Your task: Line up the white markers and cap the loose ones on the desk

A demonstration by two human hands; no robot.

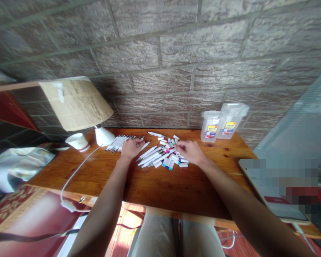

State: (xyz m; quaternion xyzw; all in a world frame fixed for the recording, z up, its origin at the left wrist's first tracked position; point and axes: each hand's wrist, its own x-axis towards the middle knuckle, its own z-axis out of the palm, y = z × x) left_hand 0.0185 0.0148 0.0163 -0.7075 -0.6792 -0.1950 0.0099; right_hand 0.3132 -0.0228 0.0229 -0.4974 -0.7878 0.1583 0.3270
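Observation:
On the wooden desk, my left hand [133, 147] has its fingers curled at the right end of a row of markers [118, 142] lying side by side. A marker's dark end shows at its fingertips, and a white marker [144, 145] lies just right of it. My right hand [191, 151] is closed in a pinch over the right side of a loose heap of marker caps [173, 157] with coloured ends; what it holds is too small to make out. Several white markers [151, 157] lie slanted between my hands. Another marker [155, 134] lies behind them.
Two clear plastic cases [210, 128] with labels stand at the back right. A lamp [104, 137] with a paper shade and a paper cup [79, 142] are at the left. A white cord [72, 175] crosses the desk's left. A tablet-like device [273, 200] lies at the right edge.

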